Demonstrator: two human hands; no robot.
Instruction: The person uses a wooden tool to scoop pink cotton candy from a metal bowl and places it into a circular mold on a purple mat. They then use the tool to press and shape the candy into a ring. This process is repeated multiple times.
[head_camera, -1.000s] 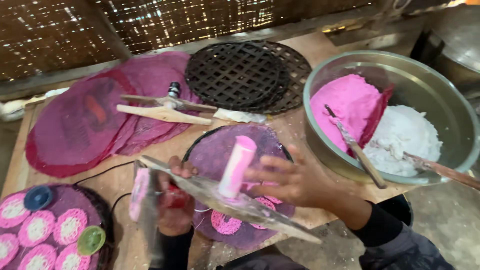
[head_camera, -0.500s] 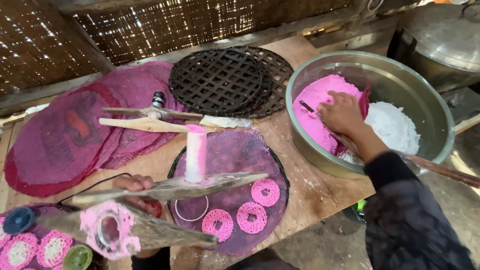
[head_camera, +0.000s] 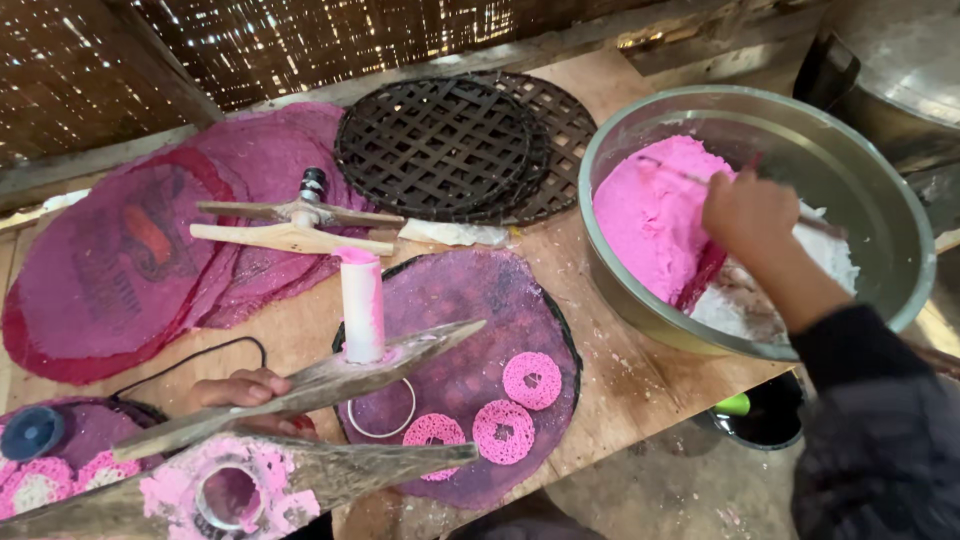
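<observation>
In the head view, the left hand rests at the near left edge of the table, fingers curled around the wooden press; the press hides part of the hand, but the grip looks closed on its lower arm. The press lies open, its pink plunger standing upright on the upper arm, and its ring hole is smeared with pink dough. The right hand is inside the metal bowl at the far right corner, fingers bent down onto the pink dough; if it pinches a piece I cannot tell. White dough lies beside the pink one. Three pink discs lie on the purple mat near the front edge, with a thin ring just beside them. The dough seems soft, moist and sticky, so it is best scooped from the top with bent fingers; the discs look lacy and fragile. Black woven trays lie at the far edge.
</observation>
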